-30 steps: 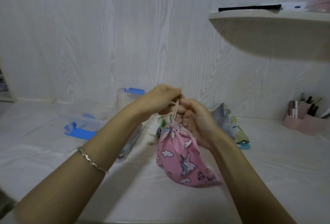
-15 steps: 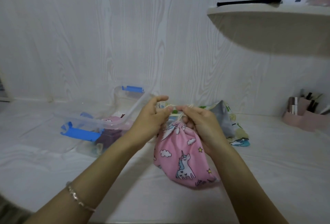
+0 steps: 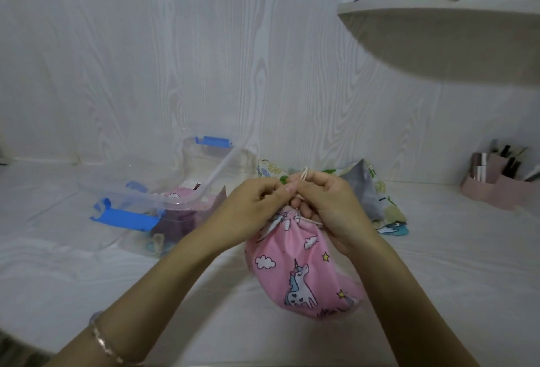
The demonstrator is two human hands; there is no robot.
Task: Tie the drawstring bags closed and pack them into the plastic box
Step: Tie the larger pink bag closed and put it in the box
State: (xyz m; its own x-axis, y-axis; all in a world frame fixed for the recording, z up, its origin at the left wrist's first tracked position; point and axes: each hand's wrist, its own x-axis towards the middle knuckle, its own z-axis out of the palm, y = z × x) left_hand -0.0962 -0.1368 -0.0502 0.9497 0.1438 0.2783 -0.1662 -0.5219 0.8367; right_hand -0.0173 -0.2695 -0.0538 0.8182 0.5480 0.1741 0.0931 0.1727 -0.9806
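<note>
Half a second ago my hands drew the cord out sideways; now they meet at centre frame, so I judge the knot is being formed but is not finished; my left hand (image 3: 257, 206) and right hand (image 3: 330, 203) both pinch the cream drawstring (image 3: 305, 173), its loop poking up between them; the pink unicorn bag (image 3: 295, 267) sits just below, gathered neck touching my right fingers; the clear plastic box (image 3: 216, 168) stands open left of centre.
</note>
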